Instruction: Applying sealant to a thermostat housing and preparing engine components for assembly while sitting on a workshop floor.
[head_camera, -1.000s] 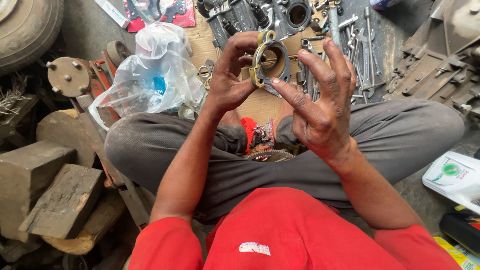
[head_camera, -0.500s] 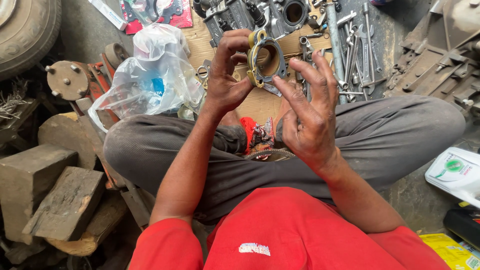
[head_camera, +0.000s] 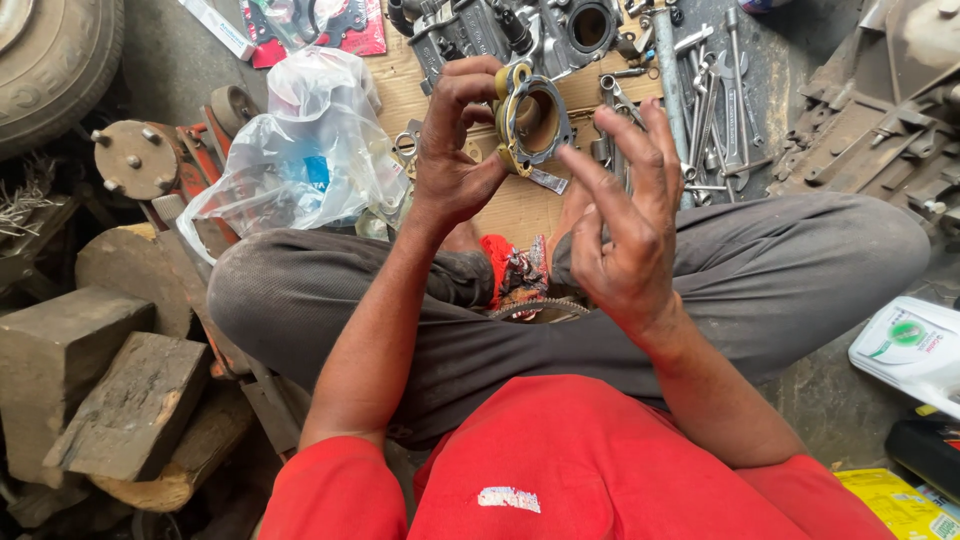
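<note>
My left hand grips a round metal engine part with a yellowish gasket rim and a wide bore, held up over my crossed legs. My right hand is just right of the part, fingers spread and apart from it, holding nothing. A small red-patterned packet and a toothed ring lie in my lap between my knees.
A cardboard sheet on the floor carries engine castings and several wrenches. A clear plastic bag sits left of my knee. Wooden blocks, a wheel hub and a tyre are left; a white bottle right.
My right hand has come off the metal part and drawn back toward me with fingers spread. My left hand keeps the part, turned slightly.
</note>
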